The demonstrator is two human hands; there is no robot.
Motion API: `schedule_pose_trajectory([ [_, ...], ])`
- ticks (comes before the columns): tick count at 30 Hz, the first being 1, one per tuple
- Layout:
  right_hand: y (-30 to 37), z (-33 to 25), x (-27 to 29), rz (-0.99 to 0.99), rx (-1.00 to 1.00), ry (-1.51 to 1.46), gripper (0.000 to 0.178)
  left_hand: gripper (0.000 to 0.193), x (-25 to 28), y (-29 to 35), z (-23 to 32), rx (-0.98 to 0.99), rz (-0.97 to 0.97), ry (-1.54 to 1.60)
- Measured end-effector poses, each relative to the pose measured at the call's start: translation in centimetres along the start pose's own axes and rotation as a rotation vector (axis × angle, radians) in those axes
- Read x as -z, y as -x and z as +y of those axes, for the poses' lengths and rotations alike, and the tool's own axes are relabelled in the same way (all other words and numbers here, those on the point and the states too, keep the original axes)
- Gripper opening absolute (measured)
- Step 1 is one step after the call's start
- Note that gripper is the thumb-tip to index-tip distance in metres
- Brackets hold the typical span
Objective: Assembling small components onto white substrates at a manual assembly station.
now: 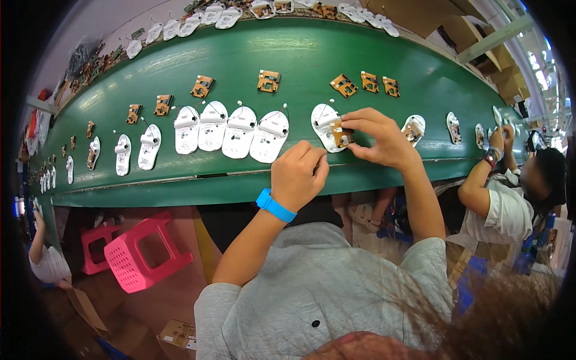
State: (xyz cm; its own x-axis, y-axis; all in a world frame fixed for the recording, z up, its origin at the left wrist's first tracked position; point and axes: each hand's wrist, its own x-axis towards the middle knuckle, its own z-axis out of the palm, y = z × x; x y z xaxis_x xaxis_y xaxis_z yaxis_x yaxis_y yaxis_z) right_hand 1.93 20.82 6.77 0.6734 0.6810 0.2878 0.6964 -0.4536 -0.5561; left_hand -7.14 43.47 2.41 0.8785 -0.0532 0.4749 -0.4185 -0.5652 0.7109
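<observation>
My right hand [382, 139] grips a brown circuit board [341, 134] between thumb and fingers. The board lies against the right side of a white sole-shaped plastic shell [322, 120], which rests on the green belt with a thin wire at its far end. Just left of that shell, my left hand [298, 173] is closed, thumb and fingertips drawn together; whether anything small sits in them is hidden. A blue band [276, 206] circles my left wrist. Left of my hands, a white shell [270, 137] with a small wire stands beside several similar ones.
Along the green belt [234, 57] lie several loose circuit boards [269, 81] and more shells. White shells line the far ledge [228, 18]. A pink stool [147, 252] stands below on the left. At the right, a co-worker [501, 204] handles a shell; another person [48, 258] is far left.
</observation>
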Motion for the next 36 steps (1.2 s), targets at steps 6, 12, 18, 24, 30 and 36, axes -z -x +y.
schedule_pose_trajectory([
  [6,-0.9,-0.1,-0.3,-0.109,-0.014,-0.014,0.043,0.01,0.5,0.8,-0.7,-0.007,-0.005,0.016],
  [12,-1.5,-0.4,-0.3,-0.204,-0.05,0.014,0.044,0.01,0.7,0.9,-0.8,-0.008,-0.022,0.015],
  [18,-2.2,-1.4,-0.3,-0.296,-0.113,0.031,0.046,0.01,0.7,1.1,-1.0,-0.018,-0.026,0.03],
  [24,-2.6,-1.8,-0.1,-0.343,-0.151,0.061,0.045,0.014,1.1,0.8,-0.8,-0.037,-0.048,0.028],
  [30,-3.2,-2.4,-0.2,-0.37,-0.173,0.095,0.043,0.026,0.7,0.0,-0.3,-0.127,-0.235,-0.11],
  [36,-2.8,-2.1,-0.7,-0.349,-0.09,0.196,0.041,0.03,0.0,0.2,0.0,-0.124,-0.275,-0.198],
])
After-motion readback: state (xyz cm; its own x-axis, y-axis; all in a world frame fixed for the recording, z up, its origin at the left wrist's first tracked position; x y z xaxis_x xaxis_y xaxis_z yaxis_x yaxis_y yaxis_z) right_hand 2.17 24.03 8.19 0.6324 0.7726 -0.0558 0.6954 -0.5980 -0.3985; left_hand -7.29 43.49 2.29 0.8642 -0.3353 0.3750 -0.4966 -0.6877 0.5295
